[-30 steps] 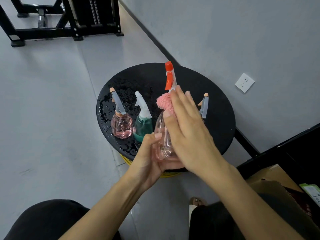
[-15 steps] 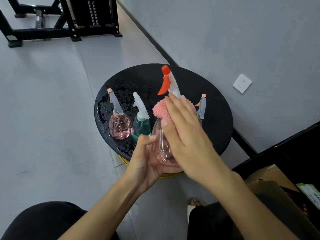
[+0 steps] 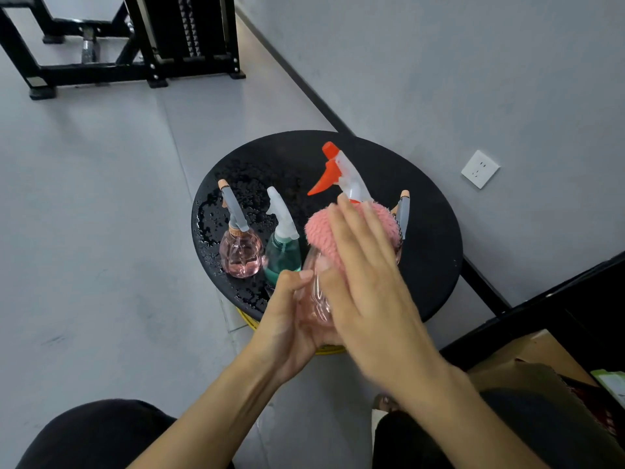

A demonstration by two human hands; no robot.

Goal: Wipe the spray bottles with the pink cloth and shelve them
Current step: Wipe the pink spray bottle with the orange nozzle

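Note:
My left hand grips the base of a clear pink spray bottle with an orange trigger head, held tilted above the round black stool top. With straight fingers, my right hand presses the fluffy pink cloth against the bottle's shoulder. On the stool stand a round pink bottle, a teal bottle and a third bottle mostly hidden behind my right hand.
Water drops cover the stool's left part. A grey wall with a white socket rises to the right. Black gym equipment stands at the back. A dark shelf unit and a cardboard box sit at the lower right.
The bottle has tilted, its orange head swinging left. My right hand has slid the cloth down and round the bottle's shoulder, so more of the cloth shows.

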